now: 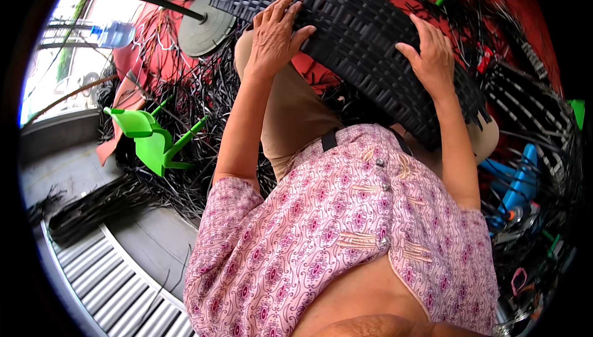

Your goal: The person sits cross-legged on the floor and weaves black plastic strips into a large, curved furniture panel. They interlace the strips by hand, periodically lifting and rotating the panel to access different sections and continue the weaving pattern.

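Across my knees lies a long, curved black woven panel (358, 31), made of flat dark strips laced over one another. My left hand (276, 34) rests on its near left edge, fingers stretched out over the weave and thumb apart. Toward the panel's right part, my right hand (427, 53) touches it with fingers extended and thumb spread. Neither hand grips the panel. Its far left end shows loose strip ends, and its upper edge runs out of view.
Tangled black strips (204, 121) cover the red floor (315, 71). Left of me lie a small green chair (154, 139), a round grey base (207, 28) with a pole and a slatted metal frame (111, 275). A blue object (519, 179) lies among strips at right.
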Action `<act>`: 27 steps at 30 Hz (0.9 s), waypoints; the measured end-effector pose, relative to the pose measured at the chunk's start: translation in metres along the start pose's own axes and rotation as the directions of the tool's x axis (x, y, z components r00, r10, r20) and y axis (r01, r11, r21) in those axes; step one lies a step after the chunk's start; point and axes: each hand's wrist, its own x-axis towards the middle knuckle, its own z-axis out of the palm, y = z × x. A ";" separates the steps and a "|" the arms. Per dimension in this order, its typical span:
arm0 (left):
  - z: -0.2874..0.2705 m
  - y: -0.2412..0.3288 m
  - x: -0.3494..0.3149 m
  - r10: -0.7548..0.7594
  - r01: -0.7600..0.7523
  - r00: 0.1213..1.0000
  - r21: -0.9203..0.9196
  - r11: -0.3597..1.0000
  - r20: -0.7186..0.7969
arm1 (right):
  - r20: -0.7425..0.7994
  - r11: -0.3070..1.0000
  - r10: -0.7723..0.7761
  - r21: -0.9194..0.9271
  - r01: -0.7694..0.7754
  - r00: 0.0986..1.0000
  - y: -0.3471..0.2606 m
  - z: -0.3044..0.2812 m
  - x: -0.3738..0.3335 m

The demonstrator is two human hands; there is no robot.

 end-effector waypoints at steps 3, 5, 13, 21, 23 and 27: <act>0.001 0.035 0.008 0.096 -0.097 0.995 -0.175 0.980 -0.015 | -0.042 0.999 -0.030 -0.015 0.029 0.999 0.008 0.005 -0.002; 0.010 0.040 0.002 0.093 -0.098 0.995 -0.149 0.984 -0.035 | -0.068 0.999 -0.049 -0.022 0.048 0.996 0.011 0.005 -0.002; -0.002 0.121 0.011 0.220 -0.217 0.975 -0.347 0.912 -0.031 | -0.093 0.993 0.015 0.121 -0.004 0.996 0.017 0.008 -0.001; 0.039 0.160 -0.003 0.276 -0.280 0.959 -0.328 0.902 -0.061 | -0.145 0.849 0.403 0.428 -0.310 0.904 0.068 -0.067 -0.041; 0.040 0.161 -0.001 0.289 -0.297 0.955 -0.313 0.902 -0.072 | -0.066 0.940 0.332 0.108 -0.324 0.941 0.086 -0.082 -0.080; 0.042 0.161 0.002 0.281 -0.289 0.957 -0.301 0.909 -0.071 | 0.036 0.926 0.314 0.208 -0.315 0.949 0.079 -0.083 -0.114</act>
